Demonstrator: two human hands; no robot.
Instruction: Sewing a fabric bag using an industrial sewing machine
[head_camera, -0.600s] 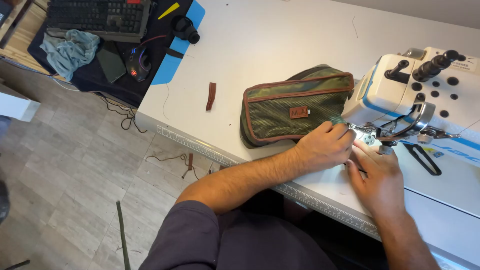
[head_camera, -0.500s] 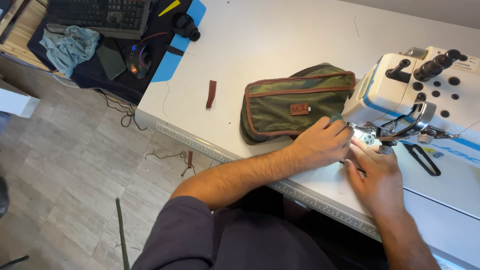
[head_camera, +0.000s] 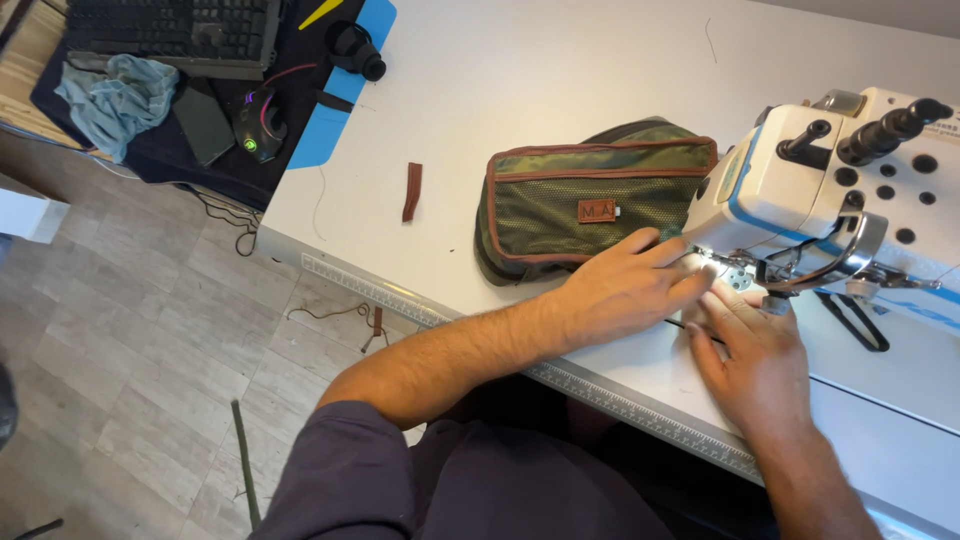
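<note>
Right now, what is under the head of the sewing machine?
Under the sewing machine head, both hands meet at the lit needle area: left hand against the green pouch, right hand beside it. The fingers hide whatever lies beneath the needle.

Two bare forearms, hairy, and bare hands (head_camera: 628, 290), a dark purplish-grey short sleeve (head_camera: 350, 470) above the left elbow.

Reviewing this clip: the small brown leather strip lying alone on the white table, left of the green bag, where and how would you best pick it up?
Pinch the narrow brown leather strip across its short width near the middle, coming straight down from above. It lies flat on the white table, long and thin, with bare surface on both long sides, so a fingertip grip should fit there. The green mesh-fronted fabric bag sits well clear of it.
</note>
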